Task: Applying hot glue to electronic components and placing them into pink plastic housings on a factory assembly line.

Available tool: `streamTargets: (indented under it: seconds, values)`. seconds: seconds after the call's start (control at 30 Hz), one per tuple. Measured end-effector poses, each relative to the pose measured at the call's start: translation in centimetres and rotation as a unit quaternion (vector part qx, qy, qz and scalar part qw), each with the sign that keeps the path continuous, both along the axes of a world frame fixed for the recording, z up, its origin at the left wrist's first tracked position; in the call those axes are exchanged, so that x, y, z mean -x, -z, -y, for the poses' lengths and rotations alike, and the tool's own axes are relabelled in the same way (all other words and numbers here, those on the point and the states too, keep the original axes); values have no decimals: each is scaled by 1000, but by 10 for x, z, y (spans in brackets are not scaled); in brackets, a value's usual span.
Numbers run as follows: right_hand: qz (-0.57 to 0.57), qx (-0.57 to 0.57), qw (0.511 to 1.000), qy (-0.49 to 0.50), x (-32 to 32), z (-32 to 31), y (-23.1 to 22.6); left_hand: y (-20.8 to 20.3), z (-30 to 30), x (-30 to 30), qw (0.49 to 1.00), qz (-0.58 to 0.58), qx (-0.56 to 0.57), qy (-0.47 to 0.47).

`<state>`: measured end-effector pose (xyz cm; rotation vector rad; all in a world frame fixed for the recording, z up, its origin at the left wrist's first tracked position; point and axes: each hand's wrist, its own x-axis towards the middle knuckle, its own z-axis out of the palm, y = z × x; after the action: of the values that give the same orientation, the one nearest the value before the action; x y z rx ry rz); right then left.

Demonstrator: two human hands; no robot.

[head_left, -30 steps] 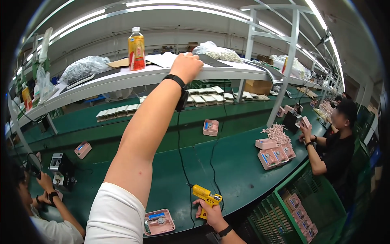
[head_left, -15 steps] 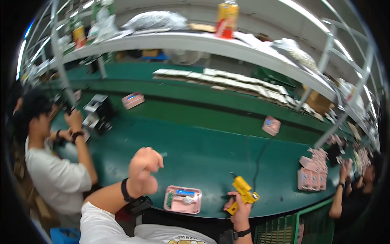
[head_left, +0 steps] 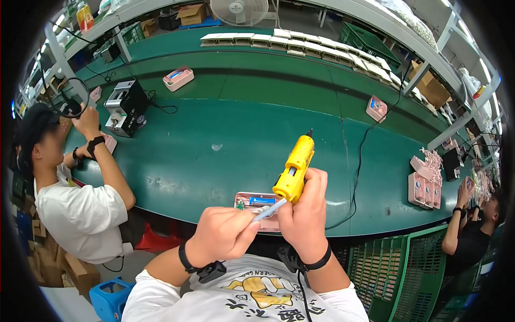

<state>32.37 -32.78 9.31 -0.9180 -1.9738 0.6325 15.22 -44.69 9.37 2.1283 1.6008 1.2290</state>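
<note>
My right hand (head_left: 307, 217) is closed round a yellow hot glue gun (head_left: 298, 163), its dark nozzle pointing up and away from me. Pinched between the fingers of my left hand (head_left: 222, 233) is a pale translucent glue stick (head_left: 270, 209). The far end of the stick meets the rear of the gun; how deep it sits inside, I cannot tell. Beneath both hands a pink plastic housing (head_left: 240, 196) lies on the green table, partly covered. A blue cylindrical cell (head_left: 262, 201) and a bit of green circuit board (head_left: 240, 205) show inside it.
Pink housings sit on the far belt, one left (head_left: 178, 79) and one right (head_left: 376, 109). A black machine (head_left: 126, 107) stands beside a co-worker (head_left: 80, 209) at left. At right, stacked pink housings (head_left: 424, 189) are near another person (head_left: 477, 225). A black cord (head_left: 355, 188) crosses the table.
My left hand has come right and now holds a glue stick against the gun's rear. The right hand has brought the glue gun up and left, over the pink housing. My view has tilted down.
</note>
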Motion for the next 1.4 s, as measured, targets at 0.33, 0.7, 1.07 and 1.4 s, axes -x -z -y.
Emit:
streamTargets:
  seconds: [0.33, 0.7, 1.07, 1.4]
  values:
    - [16, -23, 997, 68, -10, 2, 11, 6, -12, -12, 905, 350, 233, 58]
    - [-7, -208, 972, 110, -4, -30, 59, -4, -32, 12, 832, 409, 326, 185]
    - [-60, -181, 976, 109, -24, -34, 117, 57, -19, 5, 889, 337, 241, 194]
    - [58, -216, 968, 113, -69, -86, 115, 106, 20, 35, 984, 85, -43, -150]
